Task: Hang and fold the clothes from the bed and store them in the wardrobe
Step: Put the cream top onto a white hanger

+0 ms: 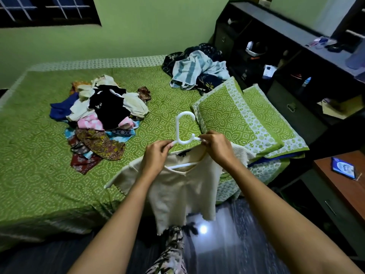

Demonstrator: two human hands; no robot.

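A cream short-sleeved top (pixel 181 192) hangs on a white plastic hanger (pixel 182 125) in front of me, over the bed's near edge. My left hand (pixel 156 157) pinches the hanger's left shoulder and the top's neckline. My right hand (pixel 217 149) grips the hanger's right shoulder together with the cloth. The hanger's hook points up and away from me. A heap of mixed clothes (pixel 102 115) lies in the middle of the green bed (pixel 35 155). A second heap with a striped blue towel (pixel 195 70) lies at the bed's far right corner.
Two green patterned pillows (pixel 246 119) lie at the bed's right side. Dark shelving (pixel 296 62) with small items stands behind them along the right wall. A brown table (pixel 345 186) with a blue packet stands at the right. Dark floor lies below me.
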